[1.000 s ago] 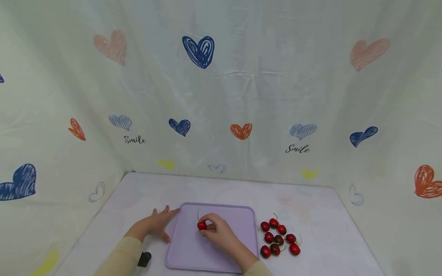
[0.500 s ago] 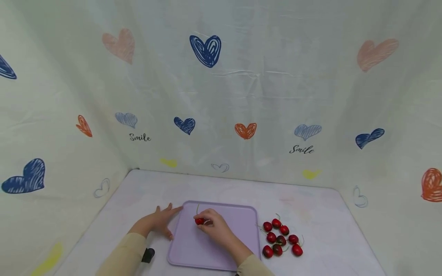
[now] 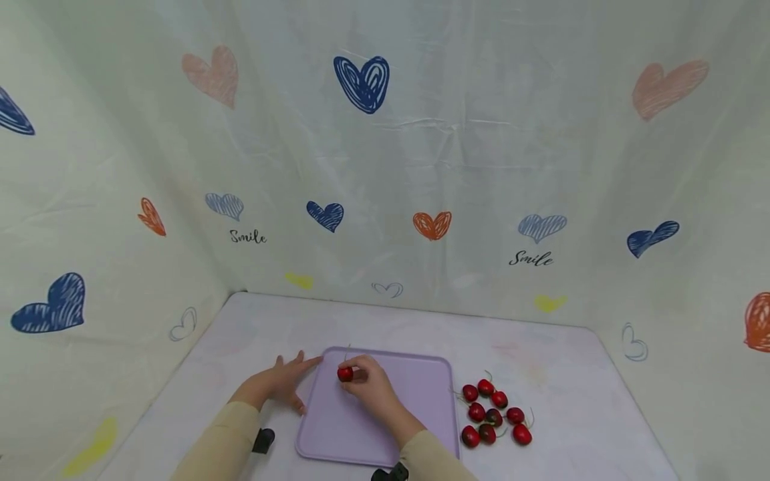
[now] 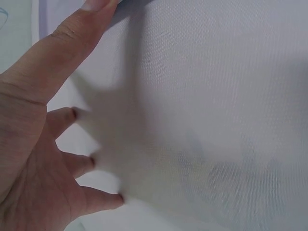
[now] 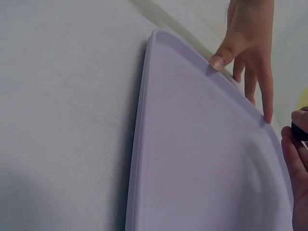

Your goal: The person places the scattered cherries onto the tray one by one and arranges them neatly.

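A red cherry with a thin upright stem is pinched between the thumb and fingers of my right hand, over the far left part of a lilac tray. In the right wrist view that cherry looks dark at the right edge, mostly hidden by the fingers. My left hand is spread at the tray's left side, with thumb and index fingertip touching the rim. The left wrist view shows the left hand's other fingertips on the white table cloth.
Several red cherries with stems lie in a loose group on the table, right of the tray. A white curtain printed with hearts and the word Smile stands behind the table and along its sides.
My right hand has carried the cherry farther back over the tray, toward its far left corner. My left hand stays at the rim. The head view has shifted slightly.
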{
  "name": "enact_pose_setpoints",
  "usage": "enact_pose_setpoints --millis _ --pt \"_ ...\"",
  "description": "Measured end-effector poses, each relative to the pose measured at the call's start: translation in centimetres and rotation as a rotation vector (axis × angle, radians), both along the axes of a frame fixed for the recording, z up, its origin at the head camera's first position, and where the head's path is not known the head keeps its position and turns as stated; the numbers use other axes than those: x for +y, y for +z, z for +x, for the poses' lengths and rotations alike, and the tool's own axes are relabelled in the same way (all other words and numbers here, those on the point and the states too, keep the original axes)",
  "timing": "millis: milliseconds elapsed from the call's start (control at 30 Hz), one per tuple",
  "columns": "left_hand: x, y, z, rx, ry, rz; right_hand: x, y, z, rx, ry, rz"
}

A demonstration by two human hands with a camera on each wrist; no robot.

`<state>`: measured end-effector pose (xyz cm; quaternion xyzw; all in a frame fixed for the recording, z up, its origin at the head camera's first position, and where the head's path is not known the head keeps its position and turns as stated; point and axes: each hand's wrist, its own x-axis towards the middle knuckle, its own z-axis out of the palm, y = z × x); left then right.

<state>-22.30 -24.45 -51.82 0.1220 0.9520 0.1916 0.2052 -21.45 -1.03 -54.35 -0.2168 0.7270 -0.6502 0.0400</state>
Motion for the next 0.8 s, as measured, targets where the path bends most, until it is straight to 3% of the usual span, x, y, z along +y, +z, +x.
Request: enact_pose_setpoints --millis 100,367,567,800 --pt "0.5 1.1 0.4 -0.014 0.012 -0.004 -0.6 -0.5 -0.4 -0.017 -0.031 -0.037" --pt "0.7 1.3 0.2 -0.014 0.034 0.019 -2.0 -2.4 -1.3 -0.128 -0.165 -0.036" --pt "0.5 1.2 0.2 0.000 0.018 0.041 -2.9 -3.0 -1.0 -0.147 -0.258 -0.067" --pt "0.4 1.3 0.4 -0.002 0.011 0.057 -3.5 -3.3 -0.9 -0.113 -0.338 0.050"
